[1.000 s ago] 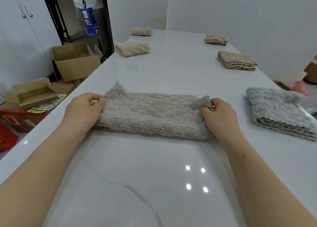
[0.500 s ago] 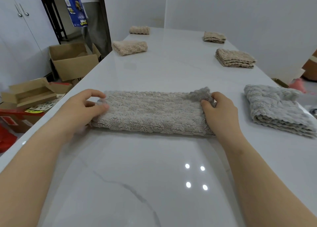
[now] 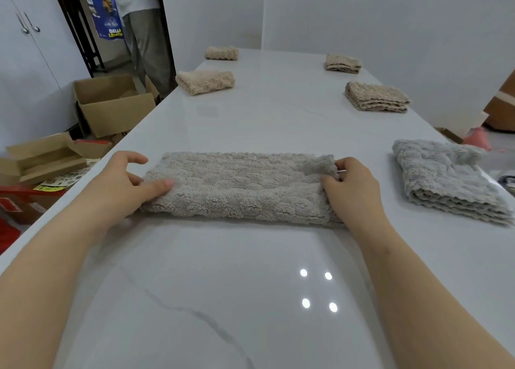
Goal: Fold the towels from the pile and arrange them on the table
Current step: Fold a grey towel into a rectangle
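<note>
Grey-beige fleecy towel is lying folded into a long strip across the near desk. Right hand is pinching its right end, fingers curled round the raised corner. Left hand is pressing its thumb on the left end, other fingers lifted, loosely curled. Grey pile is sitting near, to the right.

Left hand: thumb lies on the towel, but whether any fingers pass beneath its end cannot be told. Right hand: fingertips buried in the pinched corner flap. Grey towel stack runs off the right edge. Bystander: upper body cropped by the top edge. Pink item beyond the worktop: blurred, unidentified.
</note>
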`<state>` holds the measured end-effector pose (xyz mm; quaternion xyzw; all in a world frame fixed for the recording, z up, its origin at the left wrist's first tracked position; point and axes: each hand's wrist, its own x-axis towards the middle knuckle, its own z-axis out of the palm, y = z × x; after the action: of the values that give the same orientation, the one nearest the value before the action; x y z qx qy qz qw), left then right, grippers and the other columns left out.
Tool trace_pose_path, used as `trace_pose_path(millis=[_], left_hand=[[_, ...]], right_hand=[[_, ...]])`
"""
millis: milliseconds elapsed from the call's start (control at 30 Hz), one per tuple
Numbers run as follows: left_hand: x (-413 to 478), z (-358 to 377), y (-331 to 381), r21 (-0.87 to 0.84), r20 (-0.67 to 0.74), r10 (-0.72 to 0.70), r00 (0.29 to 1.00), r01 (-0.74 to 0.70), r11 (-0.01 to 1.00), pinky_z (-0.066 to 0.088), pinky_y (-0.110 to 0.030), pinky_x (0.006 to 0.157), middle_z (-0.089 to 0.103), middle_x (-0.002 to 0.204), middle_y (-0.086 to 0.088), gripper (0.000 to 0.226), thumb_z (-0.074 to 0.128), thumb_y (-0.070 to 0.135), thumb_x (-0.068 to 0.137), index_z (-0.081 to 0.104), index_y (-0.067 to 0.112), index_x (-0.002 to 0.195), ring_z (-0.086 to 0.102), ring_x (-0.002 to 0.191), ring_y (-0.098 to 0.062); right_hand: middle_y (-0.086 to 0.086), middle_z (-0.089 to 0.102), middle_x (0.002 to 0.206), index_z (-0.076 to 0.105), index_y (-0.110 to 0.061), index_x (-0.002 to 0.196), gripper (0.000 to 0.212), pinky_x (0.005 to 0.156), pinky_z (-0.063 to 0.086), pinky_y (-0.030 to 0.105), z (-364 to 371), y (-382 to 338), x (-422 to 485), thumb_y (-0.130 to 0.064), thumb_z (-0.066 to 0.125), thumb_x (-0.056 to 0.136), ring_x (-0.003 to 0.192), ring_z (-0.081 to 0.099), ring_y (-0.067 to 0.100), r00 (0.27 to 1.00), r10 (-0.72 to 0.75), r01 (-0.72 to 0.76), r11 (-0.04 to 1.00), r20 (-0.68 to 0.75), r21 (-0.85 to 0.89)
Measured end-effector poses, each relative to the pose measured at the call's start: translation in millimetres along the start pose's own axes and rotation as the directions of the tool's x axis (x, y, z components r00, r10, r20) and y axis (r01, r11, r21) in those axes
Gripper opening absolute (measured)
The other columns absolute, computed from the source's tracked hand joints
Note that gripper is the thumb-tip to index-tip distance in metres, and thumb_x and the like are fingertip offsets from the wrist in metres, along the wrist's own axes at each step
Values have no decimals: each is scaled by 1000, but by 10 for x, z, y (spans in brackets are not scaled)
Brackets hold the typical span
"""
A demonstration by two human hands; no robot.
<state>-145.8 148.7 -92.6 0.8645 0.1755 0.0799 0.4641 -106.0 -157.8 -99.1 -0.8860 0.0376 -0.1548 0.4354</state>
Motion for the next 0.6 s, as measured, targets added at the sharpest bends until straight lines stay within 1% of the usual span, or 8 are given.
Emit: trace_pose_path(millis=[67,133,167,267,367,433,533,600], left_hand=[[-4,-29,8,103,56,-36,998,30,994,39,-29,55,55,86,-3,53,77,41,65,49,24,107,50,64,-17],[-16,-5,7,191,27,6,1000,-11,982,37,-29,59,55,81,0,45,77,33,70,57,15,106,48,66,-14],[-24,15,5,182,-16,41,999,-38,983,37,-30,62,55,79,0,37,75,28,75,60,13,104,48,67,-15],[-32,72,23,-24,-109,88,990,-91,996,42,-27,66,61,80,-3,11,65,19,84,64,12,93,54,73,-17],[-22,76,60,-268,-133,67,989,-101,958,48,-19,67,63,78,4,11,54,10,90,64,13,96,59,67,-7],[1,65,44,-197,-135,45,990,-71,978,47,-25,67,62,75,3,11,54,9,90,64,13,93,57,67,-13],[10,49,20,-9,-114,-22,993,21,1000,38,-26,57,60,69,-4,11,58,7,82,63,15,76,51,60,-20],[12,53,15,42,-102,-37,994,41,998,35,-29,60,60,79,-5,2,60,17,80,63,17,81,50,69,-23]], right_hand=[[-18,48,65,52,-18,89,10,53,31,14,8,5,2,-9,49,87,64,46,5,1000,-26,26,1000,-8,-3],[-18,48,66,55,-18,92,9,53,31,15,3,-9,-3,-12,49,89,62,46,4,998,-55,55,998,-20,17],[-18,49,66,56,-18,93,9,53,30,15,-6,-24,-9,-14,49,90,62,46,3,997,-71,72,997,-28,33],[-16,55,70,59,-25,98,12,58,31,24,-27,-62,-41,-28,51,90,68,53,11,998,-69,69,993,-3,95],[-11,60,71,53,-32,91,11,51,37,20,-18,-58,-47,-25,56,83,59,56,4,995,-1,-8,996,102,92],[-5,61,74,56,-21,89,10,51,37,17,-15,-22,-17,-16,54,81,62,54,6,991,-10,16,999,137,-39],[0,53,66,57,-5,79,8,48,31,18,-46,3,17,-13,54,82,67,48,22,991,-51,73,981,123,-182],[-1,49,64,56,-5,78,10,48,28,22,-50,3,13,-13,55,83,69,46,23,989,-86,109,975,124,-196]])
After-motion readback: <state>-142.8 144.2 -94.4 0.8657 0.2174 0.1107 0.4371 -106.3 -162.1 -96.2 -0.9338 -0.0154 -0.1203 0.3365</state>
